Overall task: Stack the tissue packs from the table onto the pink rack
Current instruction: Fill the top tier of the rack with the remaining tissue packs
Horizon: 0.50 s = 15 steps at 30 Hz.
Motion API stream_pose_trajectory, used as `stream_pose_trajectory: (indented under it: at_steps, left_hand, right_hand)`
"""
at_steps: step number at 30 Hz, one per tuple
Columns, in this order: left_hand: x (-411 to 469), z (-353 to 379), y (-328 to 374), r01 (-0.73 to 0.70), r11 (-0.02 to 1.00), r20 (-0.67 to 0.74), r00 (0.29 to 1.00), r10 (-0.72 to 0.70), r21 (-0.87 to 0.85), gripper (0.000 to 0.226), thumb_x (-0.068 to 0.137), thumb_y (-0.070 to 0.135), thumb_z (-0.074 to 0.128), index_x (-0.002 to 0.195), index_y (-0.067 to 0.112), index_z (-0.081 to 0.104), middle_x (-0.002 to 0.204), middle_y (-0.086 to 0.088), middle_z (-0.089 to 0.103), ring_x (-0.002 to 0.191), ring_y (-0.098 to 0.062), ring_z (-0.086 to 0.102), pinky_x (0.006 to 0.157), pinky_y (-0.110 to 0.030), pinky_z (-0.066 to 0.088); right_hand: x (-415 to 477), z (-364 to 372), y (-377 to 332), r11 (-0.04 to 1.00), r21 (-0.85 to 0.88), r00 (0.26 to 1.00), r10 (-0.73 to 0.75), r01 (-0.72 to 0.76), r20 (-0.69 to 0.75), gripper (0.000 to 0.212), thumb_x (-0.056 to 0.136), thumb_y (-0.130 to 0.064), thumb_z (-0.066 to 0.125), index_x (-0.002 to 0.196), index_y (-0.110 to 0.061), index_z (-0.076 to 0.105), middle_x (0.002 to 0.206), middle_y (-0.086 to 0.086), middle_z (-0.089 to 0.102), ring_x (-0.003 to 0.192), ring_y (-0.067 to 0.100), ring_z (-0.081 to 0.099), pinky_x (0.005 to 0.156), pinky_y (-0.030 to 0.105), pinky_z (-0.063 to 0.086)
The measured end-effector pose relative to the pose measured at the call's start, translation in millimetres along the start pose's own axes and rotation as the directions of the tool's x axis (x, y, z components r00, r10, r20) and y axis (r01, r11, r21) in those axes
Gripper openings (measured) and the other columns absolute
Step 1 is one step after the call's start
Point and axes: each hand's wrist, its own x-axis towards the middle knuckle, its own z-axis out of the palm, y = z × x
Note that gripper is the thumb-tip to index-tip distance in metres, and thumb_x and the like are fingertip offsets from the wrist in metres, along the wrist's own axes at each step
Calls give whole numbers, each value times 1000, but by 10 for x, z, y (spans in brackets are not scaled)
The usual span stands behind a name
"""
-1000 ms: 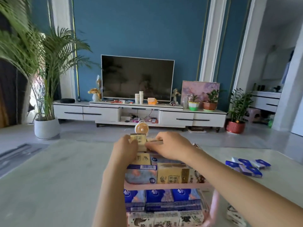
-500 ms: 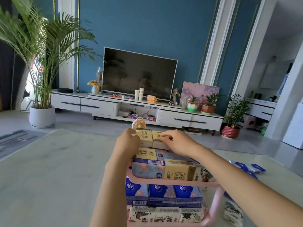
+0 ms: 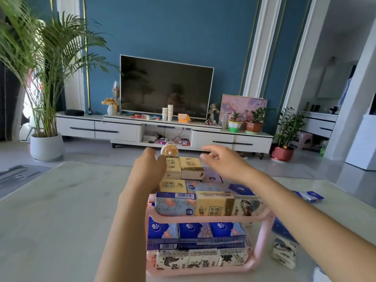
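A pink rack (image 3: pixel 265 235) stands on the table in front of me, both shelves filled with tissue packs. On top of the upper layer, at the far side, lie two yellow packs (image 3: pixel 191 167) side by side. My left hand (image 3: pixel 149 169) rests against the left one of them; whether its fingers curl round it is hidden. Just right of the pair, my right hand (image 3: pixel 221 161) hovers with loose fingers, holding nothing. More packs lie on the table to the right: a white patterned pack (image 3: pixel 283 251) and blue packs (image 3: pixel 309 196).
A small round fan (image 3: pixel 169 150) stands just behind the rack. The pale table (image 3: pixel 61 210) stretches wide to the left. Beyond it are a white TV cabinet (image 3: pixel 162 131), a dark television, a tall palm at left and potted plants at right.
My right hand has let go of the right yellow pack and lifted off to the right. The two yellow packs now lie on top of the stack. My view has tilted slightly.
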Motion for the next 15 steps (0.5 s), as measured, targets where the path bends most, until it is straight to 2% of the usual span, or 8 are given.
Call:
stream_pose_trajectory:
  at_steps: [3, 5, 6, 8, 10, 13, 15]
  left_hand:
    - [-70, 43, 157, -118, 992, -26, 993, 119, 52, 38, 95, 20, 40, 131, 10, 44, 123, -10, 54, 86, -21, 55, 70, -28, 44]
    - [-139, 108, 353, -197, 980, -42, 979, 198, 37, 34, 95, 19, 40, 128, 11, 49, 120, -7, 55, 87, -19, 53, 71, -27, 41]
    - [-181, 161, 470, -238, 971, -43, 970, 238, 21, 33, 95, 19, 40, 126, 12, 50, 119, -6, 56, 82, -16, 53, 67, -26, 41]
    - [-298, 321, 736, -321, 947, -29, 946, 322, 13, 33, 96, 19, 40, 126, 15, 52, 120, -5, 57, 80, -10, 52, 63, -21, 39]
    - [-487, 563, 1001, -423, 906, 1, 906, 423, -1, 32, 96, 18, 41, 125, 18, 53, 124, -1, 57, 89, -9, 51, 71, -18, 39]
    - [-932, 1045, 1305, -567, 818, 149, 805, 575, -96, 30, 96, 16, 41, 122, 20, 55, 123, 6, 58, 97, -3, 52, 81, -17, 41]
    - [-1207, 1453, 1357, -595, 792, 314, 733, 603, -133, 29, 96, 18, 41, 119, 24, 56, 121, 9, 58, 92, -4, 56, 78, -14, 43]
  right_hand:
    - [-156, -361, 257, 993, 101, 989, 70, -57, -131, 35, 96, -30, 47, 127, -17, 52, 123, 1, 56, 108, 11, 50, 89, 25, 39]
    - [-321, -606, 552, 976, 170, 967, 169, -137, -193, 29, 95, -26, 49, 121, -15, 57, 119, 2, 58, 105, 12, 51, 91, 29, 42]
    - [-421, -716, 731, 961, 200, 948, 232, -190, -217, 26, 94, -23, 50, 116, -13, 59, 115, 5, 60, 99, 12, 53, 88, 30, 44]
    - [-646, -895, 1087, 919, 263, 900, 360, -295, -247, 21, 93, -14, 51, 108, -3, 61, 104, 13, 62, 82, 13, 53, 73, 25, 45]
    - [-886, -1002, 1462, 853, 335, 840, 488, -401, -238, 24, 92, -8, 50, 111, 4, 59, 92, 22, 60, 75, 15, 50, 62, 21, 41]
    - [-1207, -1016, 2021, 751, 381, 755, 631, -539, -176, 23, 92, -7, 49, 112, 0, 60, 85, 10, 60, 71, 17, 52, 60, 23, 43]
    - [-1387, -942, 2343, 704, 410, 733, 671, -580, -114, 18, 92, -7, 50, 104, -2, 62, 83, 8, 58, 64, 14, 49, 57, 23, 41]
